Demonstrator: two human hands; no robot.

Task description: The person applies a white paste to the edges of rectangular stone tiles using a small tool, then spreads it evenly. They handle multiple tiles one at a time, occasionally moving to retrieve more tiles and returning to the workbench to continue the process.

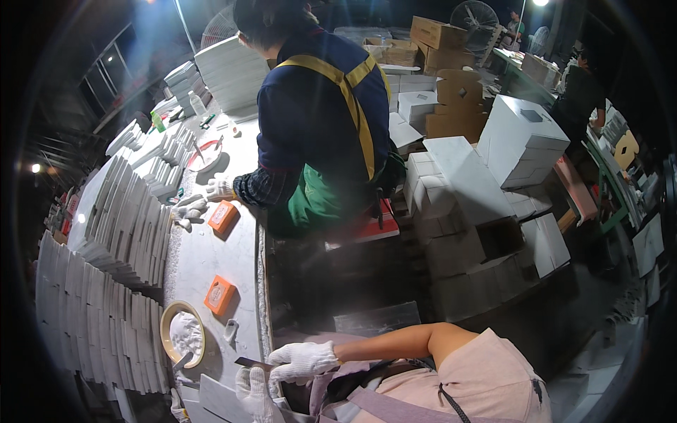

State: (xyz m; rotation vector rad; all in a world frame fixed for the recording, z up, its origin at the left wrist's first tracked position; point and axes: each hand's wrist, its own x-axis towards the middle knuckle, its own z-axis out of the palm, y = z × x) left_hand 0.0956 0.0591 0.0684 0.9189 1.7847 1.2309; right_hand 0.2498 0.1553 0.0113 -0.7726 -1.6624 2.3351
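Note:
My right hand (305, 361), in a white knitted glove, pinches a dark flat strip (249, 363) like a scraper blade. My left hand (255, 398), also gloved, lies on or against a pale slab (217, 398) just below the strip. Its fingers point away, slightly apart; the lower palm and wrist are cut off by the frame. Left of my hands, a yellow-rimmed bowl (166, 331) holds white paste and a spatula-like tool (183, 361). A small pale tool (230, 331) rests on the bench between the bowl and my hands.
Two orange boxes (220, 295) lie along the white bench (238, 261). Tall stacks of slabs (106, 310) line its left side. Ahead, a co-worker (324, 106) in navy leans over the bench near a red-rimmed bowl (204, 156). White cartons (522, 141) are piled on the right.

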